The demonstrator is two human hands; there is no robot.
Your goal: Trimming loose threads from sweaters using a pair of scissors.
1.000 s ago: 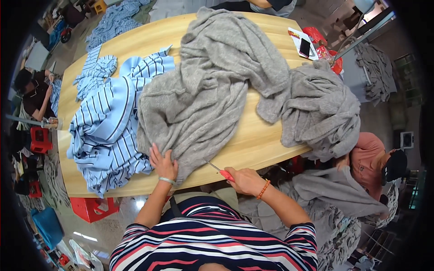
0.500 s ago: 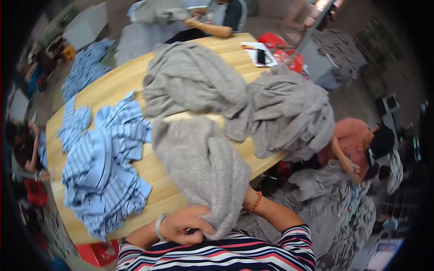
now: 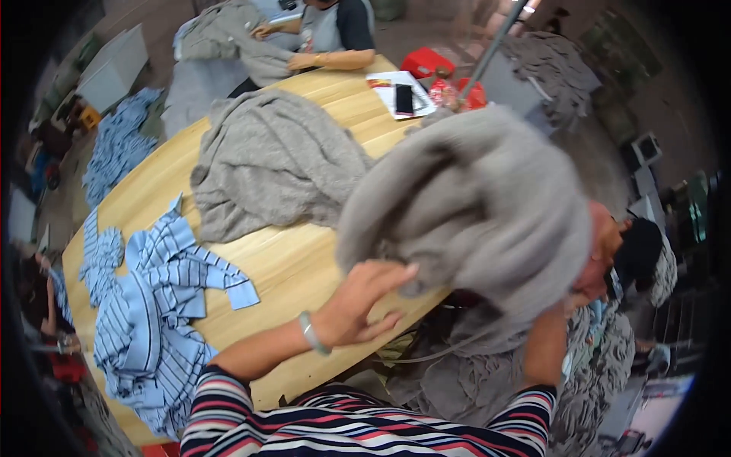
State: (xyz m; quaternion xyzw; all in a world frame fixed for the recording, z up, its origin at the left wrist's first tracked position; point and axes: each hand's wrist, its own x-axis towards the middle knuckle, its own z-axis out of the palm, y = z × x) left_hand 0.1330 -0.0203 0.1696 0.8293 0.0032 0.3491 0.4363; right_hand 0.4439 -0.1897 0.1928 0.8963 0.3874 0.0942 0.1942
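A large grey knit garment (image 3: 487, 206) is lifted in a blurred, bunched loop over the right side of the table. My right hand (image 3: 562, 308) is at its lower right edge, fingers hidden by the cloth, and bears the garment up. Close to the garment's lower left edge, my left hand (image 3: 364, 301) is open with its fingers apart, holding nothing. Another grey knit garment (image 3: 274, 164) lies spread on the wooden table (image 3: 285, 320). Blue garments with dark stripes (image 3: 156, 312) lie heaped at the table's left.
A phone (image 3: 403, 99) rests on papers at the far edge, beside red bags (image 3: 428, 62). Across the table a person (image 3: 335, 38) handles grey cloth. At right another person (image 3: 601, 244) is partly covered by my garment. Grey garments (image 3: 464, 373) are piled below the table's right edge.
The grey garment has swung up and right from the table's near edge, my right hand going with it. My left hand has let go and opened. The view has shifted slightly right.
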